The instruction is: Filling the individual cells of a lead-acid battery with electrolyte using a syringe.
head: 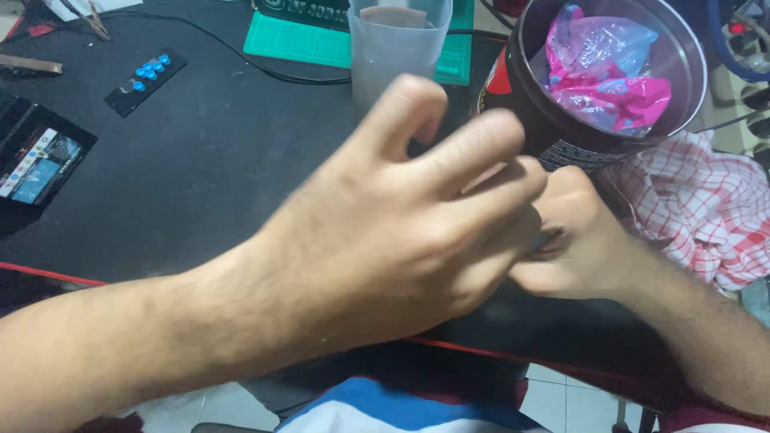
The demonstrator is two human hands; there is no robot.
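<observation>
Black matting with a red edge covers the table (200, 184), with pale floor tiles below its near edge. Far left: a dark phone-like device (36, 160) with a lit screen, lying flat. Beside it: a small black strip carrying blue buttons (146, 78). Rear centre: a green cutting mat (313, 44), with a translucent plastic cup (397, 48) standing upright on its front edge and a black cable running beneath. Centre: left hand (401, 224), fingers curled loosely, reaching across to meet the right hand (573, 240); the two hands touch at the fingertips, which appear closed around something small that cannot be made out. Rear right, just behind the hands: a dark round tub (561, 136), open, holding pink and blue plastic bags (605, 68). Far right: a red-and-white checked cloth (706, 208), crumpled against the tub.
</observation>
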